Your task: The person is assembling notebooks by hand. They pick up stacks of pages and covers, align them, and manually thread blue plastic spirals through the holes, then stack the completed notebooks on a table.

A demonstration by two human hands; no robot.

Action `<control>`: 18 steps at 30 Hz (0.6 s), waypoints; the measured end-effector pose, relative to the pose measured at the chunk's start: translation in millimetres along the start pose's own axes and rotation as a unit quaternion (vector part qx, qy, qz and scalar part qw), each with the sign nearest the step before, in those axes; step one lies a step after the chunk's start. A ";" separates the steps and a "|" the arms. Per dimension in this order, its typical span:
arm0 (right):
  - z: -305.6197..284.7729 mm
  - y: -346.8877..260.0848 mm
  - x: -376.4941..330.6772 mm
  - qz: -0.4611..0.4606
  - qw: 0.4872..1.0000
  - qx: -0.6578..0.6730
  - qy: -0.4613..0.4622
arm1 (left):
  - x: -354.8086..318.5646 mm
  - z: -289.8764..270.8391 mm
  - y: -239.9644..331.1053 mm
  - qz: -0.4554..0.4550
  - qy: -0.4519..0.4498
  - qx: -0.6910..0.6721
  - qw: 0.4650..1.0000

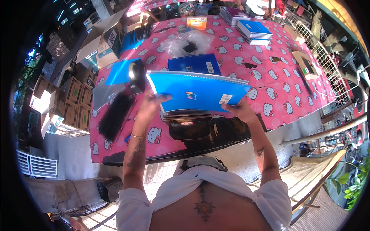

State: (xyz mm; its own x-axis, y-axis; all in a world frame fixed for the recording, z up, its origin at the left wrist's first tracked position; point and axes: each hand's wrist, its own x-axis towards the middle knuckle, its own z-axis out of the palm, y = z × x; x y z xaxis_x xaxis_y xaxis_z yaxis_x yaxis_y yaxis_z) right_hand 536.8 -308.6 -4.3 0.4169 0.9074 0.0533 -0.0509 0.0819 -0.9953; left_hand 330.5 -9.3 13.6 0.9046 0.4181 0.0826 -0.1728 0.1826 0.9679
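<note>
A bright blue notebook (200, 92) with a row of binding holes or wire along its far edge is held above the table, tilted, between both my hands. My left hand (152, 103) grips its left end with the thumb on the cover. At the lower right corner, my right hand (241, 110) pinches it beside a white label. Just beyond lies a darker blue notebook (192, 62), partly covered by the held one. Under its near edge sits a black box-like device (189, 128) at the table's front. A bundle of thin black strands (115, 117) lies left of my left hand.
The pink tablecloth (269, 92) is torn along the front. A dark roll (136, 75) and blue sheets (122, 72) lie left, clear plastic (187, 43) farther back. Notebook stacks (254, 31) stand far right. Cardboard boxes (79, 102) are left of the table; another person (260, 7) is across it.
</note>
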 end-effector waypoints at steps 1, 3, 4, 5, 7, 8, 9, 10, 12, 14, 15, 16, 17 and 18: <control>-7.0 18.3 -5.5 -0.033 0.998 -0.025 0.050 | -4.4 13.8 -1.1 -0.002 -0.005 -0.003 1.000; -6.5 35.9 -12.8 -0.023 0.998 -0.020 0.060 | -21.1 26.3 -0.3 0.020 0.032 0.137 0.990; -7.8 41.5 -15.1 -0.012 0.997 -0.014 0.076 | -24.7 26.0 -7.0 0.016 0.029 0.112 0.993; -6.1 40.4 -15.8 -0.011 0.997 -0.011 0.070 | -28.0 24.6 -8.4 0.015 0.034 0.115 0.993; -3.5 37.4 -17.0 0.020 0.998 -0.004 0.057 | -33.7 19.8 -10.1 0.017 0.031 0.127 0.991; -6.8 40.2 -17.5 0.019 0.998 -0.005 0.056 | -33.8 22.3 -8.8 0.018 0.031 0.127 0.991; -8.7 44.0 -16.9 -0.002 0.999 -0.009 0.046 | -34.3 24.3 -7.2 0.021 0.029 0.132 0.991; -10.8 47.3 -16.9 -0.024 0.999 -0.012 0.036 | -34.8 25.7 -5.3 0.023 0.028 0.137 0.990; -8.6 49.0 -17.9 -0.019 0.999 -0.007 0.039 | -38.8 31.0 0.4 0.029 0.032 0.139 0.989; -5.5 51.4 -15.4 -0.014 0.999 -0.001 0.044 | -40.7 30.3 3.9 0.035 0.034 0.142 0.989; -3.3 53.0 -12.7 -0.031 0.999 0.004 0.033 | -39.4 25.2 6.6 0.037 0.024 0.138 0.989; -1.4 54.3 -11.0 -0.048 0.999 0.009 0.023 | -38.6 22.3 8.6 0.039 0.014 0.135 0.990; 2.3 53.9 -8.7 -0.048 0.999 0.010 0.020 | -38.6 21.1 11.5 0.039 0.016 0.135 0.990; 5.8 53.3 -7.4 -0.054 0.998 0.021 0.025 | -38.7 20.6 14.8 0.039 0.016 0.131 0.990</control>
State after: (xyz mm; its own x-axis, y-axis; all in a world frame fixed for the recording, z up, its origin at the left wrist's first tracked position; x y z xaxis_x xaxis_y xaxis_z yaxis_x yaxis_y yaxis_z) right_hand 525.8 -308.5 -57.3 0.4662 0.8708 0.1558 -0.0403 0.1968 -0.9796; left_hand 301.0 -41.2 29.6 0.8788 0.4511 0.1558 -0.1302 -0.0875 0.9876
